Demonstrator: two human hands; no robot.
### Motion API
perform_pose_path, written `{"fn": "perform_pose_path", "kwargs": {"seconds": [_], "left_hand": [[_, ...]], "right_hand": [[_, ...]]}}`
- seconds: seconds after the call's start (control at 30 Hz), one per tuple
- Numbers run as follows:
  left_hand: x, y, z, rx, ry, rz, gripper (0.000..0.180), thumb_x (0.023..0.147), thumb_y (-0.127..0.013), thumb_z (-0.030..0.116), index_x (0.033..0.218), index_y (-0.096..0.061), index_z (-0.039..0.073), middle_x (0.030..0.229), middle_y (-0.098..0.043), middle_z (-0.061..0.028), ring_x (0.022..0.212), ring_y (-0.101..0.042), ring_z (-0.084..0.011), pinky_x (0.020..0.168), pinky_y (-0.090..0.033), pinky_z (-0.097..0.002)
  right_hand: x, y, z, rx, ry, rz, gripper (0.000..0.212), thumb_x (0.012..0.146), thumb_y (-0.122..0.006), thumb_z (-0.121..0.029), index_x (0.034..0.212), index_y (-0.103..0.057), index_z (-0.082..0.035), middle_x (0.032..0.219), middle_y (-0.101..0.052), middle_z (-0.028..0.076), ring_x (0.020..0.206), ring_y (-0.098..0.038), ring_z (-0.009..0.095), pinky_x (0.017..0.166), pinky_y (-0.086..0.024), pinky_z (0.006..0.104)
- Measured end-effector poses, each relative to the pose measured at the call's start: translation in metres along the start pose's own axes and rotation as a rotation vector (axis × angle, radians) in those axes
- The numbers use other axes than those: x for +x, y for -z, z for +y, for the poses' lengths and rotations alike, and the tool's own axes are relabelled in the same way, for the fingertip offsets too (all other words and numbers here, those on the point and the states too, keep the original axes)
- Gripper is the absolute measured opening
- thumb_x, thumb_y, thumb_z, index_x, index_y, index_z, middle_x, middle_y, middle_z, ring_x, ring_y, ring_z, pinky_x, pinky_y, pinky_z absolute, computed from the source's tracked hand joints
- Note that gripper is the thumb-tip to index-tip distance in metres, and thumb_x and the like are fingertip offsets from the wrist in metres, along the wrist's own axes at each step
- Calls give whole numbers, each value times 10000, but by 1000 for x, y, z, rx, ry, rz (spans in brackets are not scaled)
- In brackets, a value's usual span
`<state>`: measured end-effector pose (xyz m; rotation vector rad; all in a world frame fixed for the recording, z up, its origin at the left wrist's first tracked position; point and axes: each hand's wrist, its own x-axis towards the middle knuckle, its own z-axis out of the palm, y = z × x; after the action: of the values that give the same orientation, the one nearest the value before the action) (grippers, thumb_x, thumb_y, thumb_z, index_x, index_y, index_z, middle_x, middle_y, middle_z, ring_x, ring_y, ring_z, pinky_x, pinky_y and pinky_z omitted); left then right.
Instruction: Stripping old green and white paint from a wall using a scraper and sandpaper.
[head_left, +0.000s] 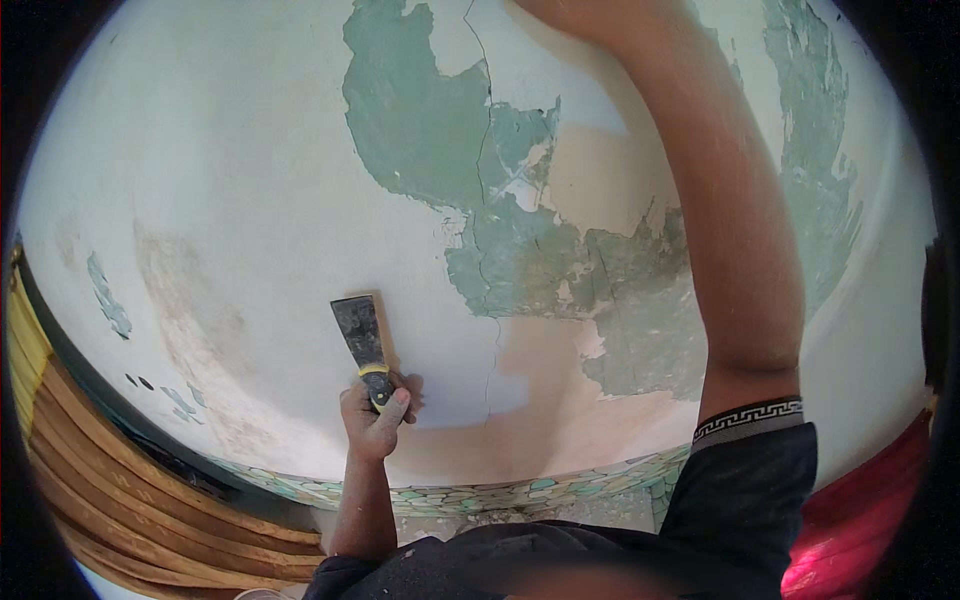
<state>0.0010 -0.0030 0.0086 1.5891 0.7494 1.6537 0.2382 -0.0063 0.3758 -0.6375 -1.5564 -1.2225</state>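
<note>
My left hand [375, 420] grips the yellow-and-black handle of a putty knife [360, 330]. Its dark flat blade lies against a whitish plastered wall [250, 180], tip pointing up. My right forearm [730, 230] reaches up across the wall in a dark short sleeve with a patterned hem. It leaves the picture at the top edge, so that hand is hidden. Patches of old green paint [420, 110] and bare pinkish plaster [560, 400] show where the white coat has peeled, right of the blade.
A thin crack [490, 350] runs down the wall to the right of the knife. A band of pebble mosaic [480, 495] lines the wall's foot. Curved wooden boards [120, 480] lie at the lower left, and red cloth [850, 530] at the lower right.
</note>
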Motion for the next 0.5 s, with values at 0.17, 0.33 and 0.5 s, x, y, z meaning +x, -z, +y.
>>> {"fn": "perform_pose_path", "kwargs": {"seconds": [0.17, 0.33, 0.5], "left_hand": [[-4, 11, -11, -41, -16, 15, 169, 863, -679, 121, 828, -598, -23, 655, -604, -68, 523, -582, -131, 475, -484, -261], [3, 7, -10, 18, -28, -10, 184, 863, -685, 129, 803, -595, -19, 637, -594, -61, 507, -572, -129, 468, -475, -258], [-3, -2, -10, 17, -64, 38, 314, 881, -700, 294, 850, -573, 9, 575, -558, -46, 457, -525, -114, 413, -403, -245]], "right_hand": [[-144, 3, -2, -42, -119, -30, 485, 857, -578, -137, 1333, -563, -48, 1433, -487, 149, 1375, -381, 374, 1158, -215, 495], [-217, 33, -30, -96, -313, -140, 478, 879, -591, -165, 1337, -565, -31, 1390, -530, 176, 1352, -403, 406, 1151, -206, 505], [-121, 30, 33, -123, -2, 13, 489, 933, -519, -179, 1389, -490, -3, 1475, -425, 204, 1415, -310, 395, 1163, -213, 478]]}}
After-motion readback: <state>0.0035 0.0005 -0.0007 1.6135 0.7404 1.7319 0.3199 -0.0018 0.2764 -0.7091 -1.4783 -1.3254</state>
